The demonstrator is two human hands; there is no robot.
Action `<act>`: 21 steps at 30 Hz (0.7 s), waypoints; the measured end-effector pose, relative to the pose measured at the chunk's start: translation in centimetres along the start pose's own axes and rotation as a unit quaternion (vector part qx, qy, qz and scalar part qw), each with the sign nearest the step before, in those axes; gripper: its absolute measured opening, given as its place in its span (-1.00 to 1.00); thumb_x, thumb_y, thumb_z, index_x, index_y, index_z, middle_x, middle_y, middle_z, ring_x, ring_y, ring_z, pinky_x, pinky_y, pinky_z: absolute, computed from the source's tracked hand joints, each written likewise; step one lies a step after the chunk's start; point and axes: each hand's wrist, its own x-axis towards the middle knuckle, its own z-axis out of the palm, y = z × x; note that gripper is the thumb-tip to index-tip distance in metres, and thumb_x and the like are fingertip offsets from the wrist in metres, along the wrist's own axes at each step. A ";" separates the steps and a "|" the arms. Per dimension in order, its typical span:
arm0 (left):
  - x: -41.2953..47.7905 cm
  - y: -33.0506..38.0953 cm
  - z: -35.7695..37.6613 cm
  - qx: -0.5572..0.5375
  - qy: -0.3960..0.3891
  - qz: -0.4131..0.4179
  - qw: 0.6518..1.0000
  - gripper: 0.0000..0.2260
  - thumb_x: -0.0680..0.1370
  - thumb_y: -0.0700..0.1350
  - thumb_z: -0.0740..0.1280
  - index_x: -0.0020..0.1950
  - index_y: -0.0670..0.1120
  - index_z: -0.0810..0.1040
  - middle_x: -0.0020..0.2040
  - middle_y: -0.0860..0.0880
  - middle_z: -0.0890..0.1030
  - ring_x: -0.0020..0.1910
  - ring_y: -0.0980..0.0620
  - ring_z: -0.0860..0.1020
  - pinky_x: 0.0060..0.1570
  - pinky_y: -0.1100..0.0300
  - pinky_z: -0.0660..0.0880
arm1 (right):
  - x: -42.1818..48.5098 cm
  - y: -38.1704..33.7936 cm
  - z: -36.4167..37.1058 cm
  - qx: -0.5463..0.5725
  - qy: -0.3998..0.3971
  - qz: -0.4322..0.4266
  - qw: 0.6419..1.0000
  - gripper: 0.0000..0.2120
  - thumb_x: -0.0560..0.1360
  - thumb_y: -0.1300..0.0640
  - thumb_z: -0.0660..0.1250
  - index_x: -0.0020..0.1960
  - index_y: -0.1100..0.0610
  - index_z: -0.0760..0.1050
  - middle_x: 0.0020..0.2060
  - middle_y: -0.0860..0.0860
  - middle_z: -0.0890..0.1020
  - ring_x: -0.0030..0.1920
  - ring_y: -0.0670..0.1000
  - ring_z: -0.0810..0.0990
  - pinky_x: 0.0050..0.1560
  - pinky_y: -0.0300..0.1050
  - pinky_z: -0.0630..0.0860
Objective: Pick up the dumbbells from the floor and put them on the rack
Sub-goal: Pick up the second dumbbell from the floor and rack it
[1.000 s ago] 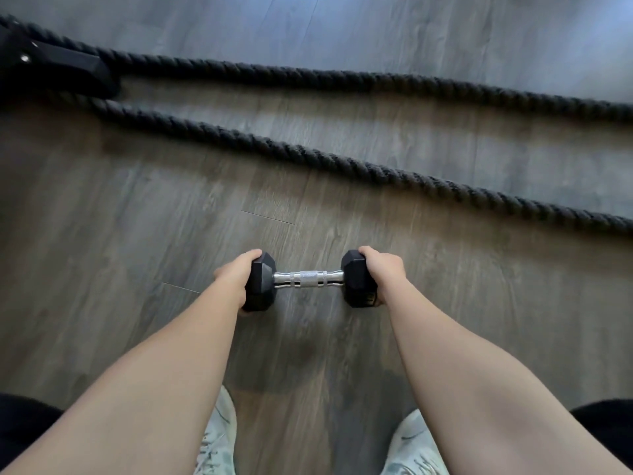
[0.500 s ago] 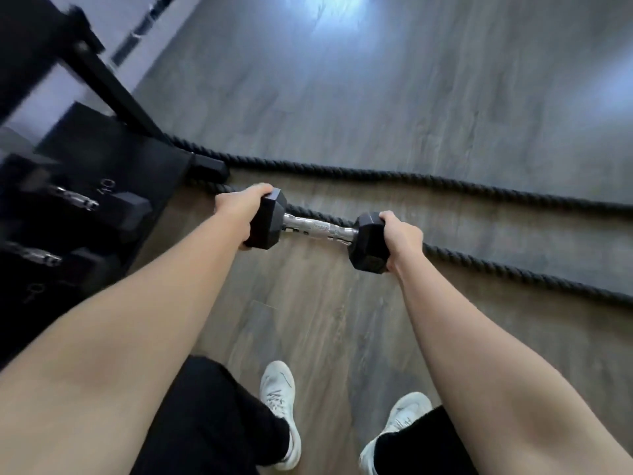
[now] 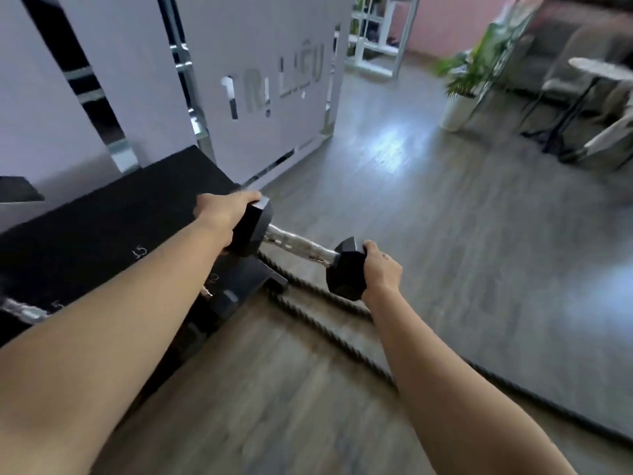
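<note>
While both arms reach forward, each hand cups one end of a single dumbbell (image 3: 297, 248) and carries it in the air, clear of the floor (image 3: 445, 234). The left hand (image 3: 224, 214) wraps over the outer face of the left head, its grip curled tight around the black hexagonal block, fingers over the top edge. The right hand (image 3: 382, 272) clamps the right head the same way, fingers hooked over its top and the palm against its outer face. Neither hand touches the handle.

The dumbbell sits tilted, its left end higher and farther away, its right end lower and nearer. Its heads are matte black hexagons; the bar between them is bright chrome with ringed bands, blurred here.

It hangs just beside the right end of the black rack (image 3: 113, 214), whose sloped shelf shows a white "15". Lower on the rack, another chrome handle (image 3: 24, 311) peeks out past the left forearm. Below the dumbbell, two runs of thick black rope (image 3: 322, 323) lie along the floor and end at the rack's foot.
</note>
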 end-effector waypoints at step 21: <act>23.7 -0.4 -32.8 0.022 0.240 -0.082 0.967 -0.45 0.27 0.16 0.58 0.06 -0.10 0.45 -0.09 -0.06 0.52 -0.24 -0.04 0.46 -0.46 0.14 0.27 | -7.9 8.0 43.2 -0.095 -0.203 0.161 0.961 -0.77 0.40 -0.04 0.45 -0.21 0.10 0.52 0.02 0.13 0.64 0.01 0.19 0.64 0.10 0.18 0.64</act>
